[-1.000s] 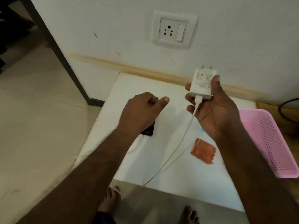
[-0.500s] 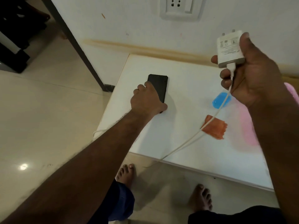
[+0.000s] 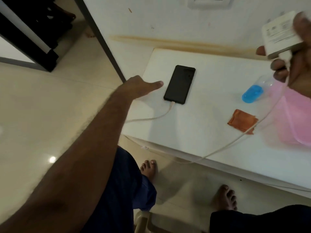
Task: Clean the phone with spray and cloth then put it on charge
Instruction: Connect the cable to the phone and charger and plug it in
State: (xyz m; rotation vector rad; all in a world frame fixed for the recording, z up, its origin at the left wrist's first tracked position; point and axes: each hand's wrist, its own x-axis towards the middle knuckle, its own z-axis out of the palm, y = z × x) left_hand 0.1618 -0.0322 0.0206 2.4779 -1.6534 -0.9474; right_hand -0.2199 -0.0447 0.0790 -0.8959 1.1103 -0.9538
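down low, two bare feet [image 3: 149, 169] on the tiled floor at the white desk [image 3: 193, 132] edge. left hand [image 3: 139, 86] stretches over the desk's left side, fingers relaxed, gripping nothing, just beside the black phone [image 3: 180, 84]. phone lies flat, white cable [image 3: 151, 118] plugged into its near end and looping off the desk. orange cloth [image 3: 241, 121] sits nearer right, blue-capped spray bottle [image 3: 252, 94] behind it, against what looks like a blurred pink basket [image 3: 294, 125]. up top, right hand [image 3: 296, 52] clamps the white charger [image 3: 281, 34] near the wall socket [image 3: 210, 2].
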